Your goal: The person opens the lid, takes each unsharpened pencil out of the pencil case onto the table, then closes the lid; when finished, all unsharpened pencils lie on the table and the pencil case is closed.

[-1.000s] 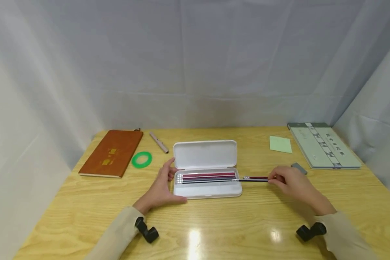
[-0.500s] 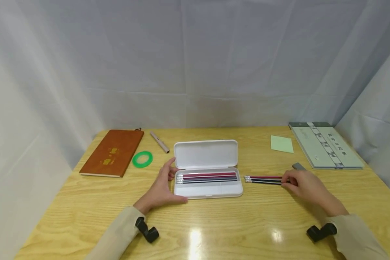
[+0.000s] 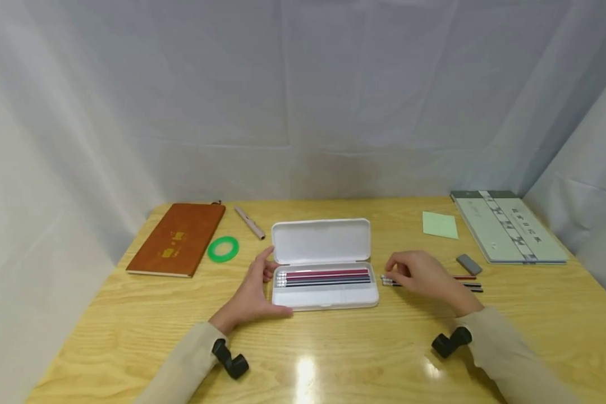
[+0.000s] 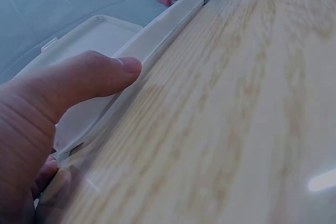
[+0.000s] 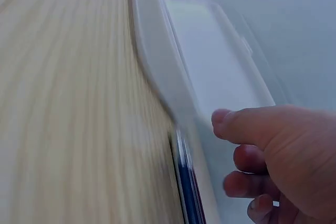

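Observation:
A white pencil case [image 3: 333,297] lies with its lid raised, several eraser-tipped pencils [image 3: 328,277] side by side in its rear compartment. My left hand [image 3: 247,300] grips the left end of the case, thumb along the front wall and fingers round behind. To the right of the case, a few more pencils [image 3: 473,285] lie in a row on the table. Over their eraser ends hovers my right hand [image 3: 424,278], partly hiding them. In the right wrist view, the thumb and loosely curled fingers of the right hand [image 5: 294,156] stand apart with nothing between them.
A brown notebook [image 3: 177,238], a green tape ring [image 3: 212,251] and a capped pen [image 3: 249,223] lie left of the case. At right are a grey eraser [image 3: 469,264], pale green sticky notes [image 3: 440,224] and a light green notebook [image 3: 510,230]. A white curtain [image 3: 303,112] hangs behind.
My right hand drew a dark pencil out of the case, laid it beside the others on the table and let go. It then moved left to their eraser ends. The left hand stayed put.

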### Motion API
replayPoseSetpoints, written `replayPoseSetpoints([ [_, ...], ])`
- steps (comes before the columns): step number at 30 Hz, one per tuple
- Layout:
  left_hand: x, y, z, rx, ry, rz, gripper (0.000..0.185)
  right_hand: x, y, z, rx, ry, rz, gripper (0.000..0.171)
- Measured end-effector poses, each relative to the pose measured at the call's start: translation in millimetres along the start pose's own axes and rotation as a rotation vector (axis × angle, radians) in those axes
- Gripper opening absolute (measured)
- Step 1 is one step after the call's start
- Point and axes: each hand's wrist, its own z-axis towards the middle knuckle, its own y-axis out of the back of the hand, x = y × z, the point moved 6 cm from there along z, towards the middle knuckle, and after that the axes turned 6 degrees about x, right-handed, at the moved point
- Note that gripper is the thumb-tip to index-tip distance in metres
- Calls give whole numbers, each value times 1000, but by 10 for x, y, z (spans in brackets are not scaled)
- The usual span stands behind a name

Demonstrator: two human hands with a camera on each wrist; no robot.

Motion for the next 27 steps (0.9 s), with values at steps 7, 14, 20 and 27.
replayPoseSetpoints([
  [7,-8,-12,0,-1,-3,2,129,319,-205,364,84,76,40,10],
  [14,-21,-8,4,0,-4,1,129,501,-376,559,70,120,-25,10],
  [20,-34,-7,-12,-2,-13,5,129,616,-414,625,63,98,-138,7],
  [27,-21,6,-13,-10,-13,9,129,692,-432,659,89,107,-209,7],
])
